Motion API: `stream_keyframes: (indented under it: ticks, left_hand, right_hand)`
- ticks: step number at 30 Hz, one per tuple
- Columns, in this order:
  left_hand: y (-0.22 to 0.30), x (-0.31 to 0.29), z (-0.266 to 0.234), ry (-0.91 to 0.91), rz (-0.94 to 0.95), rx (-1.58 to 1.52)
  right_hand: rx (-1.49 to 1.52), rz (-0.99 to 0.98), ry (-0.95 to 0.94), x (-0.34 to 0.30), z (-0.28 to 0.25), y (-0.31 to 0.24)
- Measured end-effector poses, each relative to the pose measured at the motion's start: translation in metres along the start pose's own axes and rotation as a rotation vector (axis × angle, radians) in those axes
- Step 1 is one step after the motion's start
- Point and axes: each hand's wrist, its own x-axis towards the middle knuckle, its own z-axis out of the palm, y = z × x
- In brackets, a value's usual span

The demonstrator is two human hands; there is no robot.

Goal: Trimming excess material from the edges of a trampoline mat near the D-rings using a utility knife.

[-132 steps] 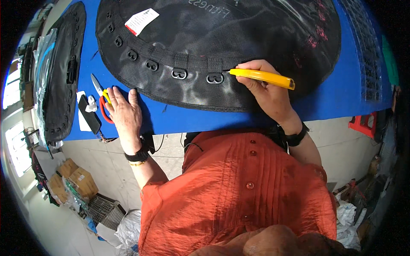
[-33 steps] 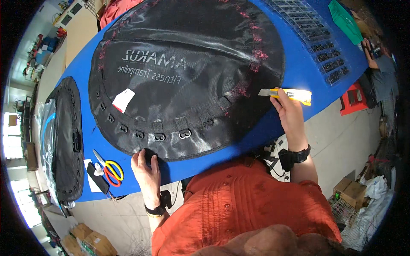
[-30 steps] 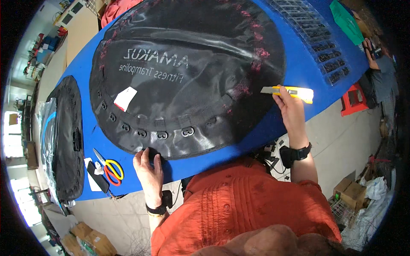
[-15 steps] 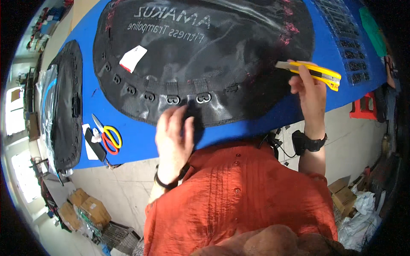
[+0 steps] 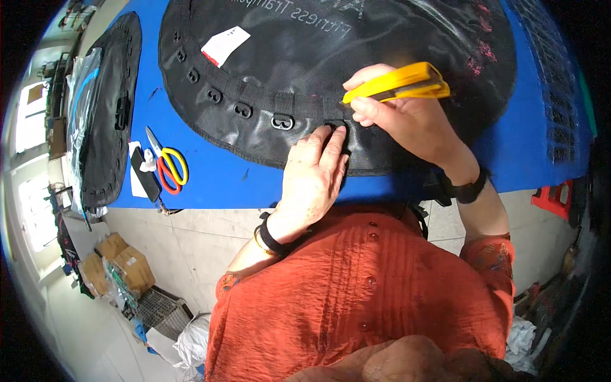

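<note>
A round black trampoline mat (image 5: 407,51) lies on the blue tabletop, with black webbing loops and metal rings along its near edge. My left hand (image 5: 313,170) rests on that edge, its fingers stretched out and the fingertips on one ring (image 5: 335,125). In my right hand (image 5: 414,121) is a yellow utility knife (image 5: 398,81), gripped between thumb and fingers. The knife's tip points left, just above the webbing beyond my left fingertips. Whether it touches the webbing I cannot tell. Farther left along the edge a bare ring (image 5: 282,121) shows.
A white card with a red edge (image 5: 226,46) lies on the mat. Scissors with red and yellow handles (image 5: 172,167) and a black phone-like slab (image 5: 145,177) are left of it. A second black mat (image 5: 105,127) is at the far left, clear-wrapped dark parts (image 5: 560,95) at the right.
My right hand has brought the knife leftward to the webbing. My left hand has moved right onto a ring. The whole view has shifted, showing the mat farther right and higher.
</note>
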Motion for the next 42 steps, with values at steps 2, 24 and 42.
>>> stream_keyframes:
  ticks: [2,24,42]
  left_hand:
    - [-0.001,-0.001,0.002,-0.011,0.005,0.014]
    - [-0.015,-0.004,0.006,0.002,0.067,-0.048]
    - [-0.016,-0.005,0.012,0.065,0.105,-0.037]
  right_hand:
    - [-0.096,-0.07,-0.068,0.007,-0.001,0.008]
    - [0.062,-0.122,-0.215,0.025,0.001,0.032]
    - [0.042,-0.099,-0.277,0.024,0.003,0.028]
